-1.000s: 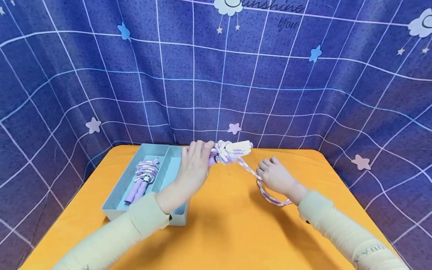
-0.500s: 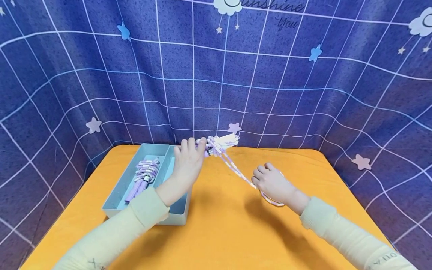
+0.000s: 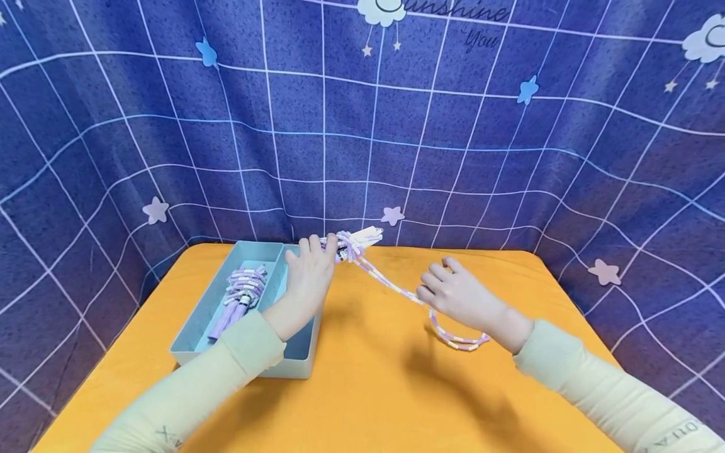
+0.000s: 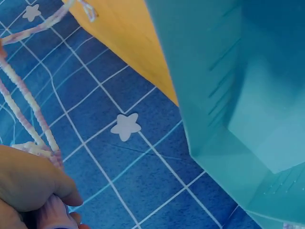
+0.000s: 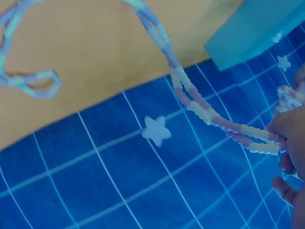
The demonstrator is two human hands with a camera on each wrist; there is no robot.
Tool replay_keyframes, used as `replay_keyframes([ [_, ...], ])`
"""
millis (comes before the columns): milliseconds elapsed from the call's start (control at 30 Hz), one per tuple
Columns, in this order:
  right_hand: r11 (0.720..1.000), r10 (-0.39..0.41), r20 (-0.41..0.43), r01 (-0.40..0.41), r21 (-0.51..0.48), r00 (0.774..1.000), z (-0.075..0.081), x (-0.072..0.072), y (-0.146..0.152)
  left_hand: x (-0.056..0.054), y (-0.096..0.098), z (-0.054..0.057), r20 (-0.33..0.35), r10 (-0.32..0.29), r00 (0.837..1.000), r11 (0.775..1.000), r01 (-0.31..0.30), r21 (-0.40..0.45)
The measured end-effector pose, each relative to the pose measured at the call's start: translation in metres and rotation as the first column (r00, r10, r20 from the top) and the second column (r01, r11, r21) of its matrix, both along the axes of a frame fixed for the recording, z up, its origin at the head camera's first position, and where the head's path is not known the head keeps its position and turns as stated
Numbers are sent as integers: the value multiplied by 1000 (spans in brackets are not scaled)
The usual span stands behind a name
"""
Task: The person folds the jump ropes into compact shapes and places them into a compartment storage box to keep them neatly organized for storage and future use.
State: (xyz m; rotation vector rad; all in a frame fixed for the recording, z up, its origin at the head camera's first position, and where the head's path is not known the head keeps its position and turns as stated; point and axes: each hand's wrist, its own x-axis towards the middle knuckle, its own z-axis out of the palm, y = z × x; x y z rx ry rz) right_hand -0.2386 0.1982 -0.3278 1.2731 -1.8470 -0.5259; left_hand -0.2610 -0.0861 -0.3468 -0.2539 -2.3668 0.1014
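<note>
My left hand (image 3: 308, 274) grips the purple handles of a beaded jump rope (image 3: 352, 244), white and purple, held above the back of the table near the blue box. Part of its cord is wrapped in a bundle just past my fingers, with pale ends sticking out to the right. From that bundle a doubled cord runs down to my right hand (image 3: 459, 294), which pinches it. Beyond the pinch the loose end (image 3: 455, 341) hangs in a loop under the right wrist. In the left wrist view a handle (image 4: 53, 212) shows between thumb and fingers.
A light blue two-compartment box (image 3: 291, 369) stands at the left of the orange table (image 3: 374, 402). Its left compartment holds another wound jump rope (image 3: 246, 286). A dark blue gridded curtain (image 3: 345, 151) rises behind the table.
The left hand has moved left with the wound bundle. The doubled cord between the hands now shows longer, and the right hand has shifted slightly left along with it.
</note>
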Motion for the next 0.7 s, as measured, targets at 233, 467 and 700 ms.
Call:
replay_keyframes([
  [233,995,88,-85,-91,-34,993,34,3,-7,-5,-2,-8,26,-4,1000,999,5,-39],
  [467,988,139,-103,-145,-59,985,66,6,-14,-10,3,-16,-134,-79,988,995,71,-66],
  [700,985,150,-126,-159,-64,981,87,7,-19,-6,12,-18,-127,-103,987,987,86,-134],
])
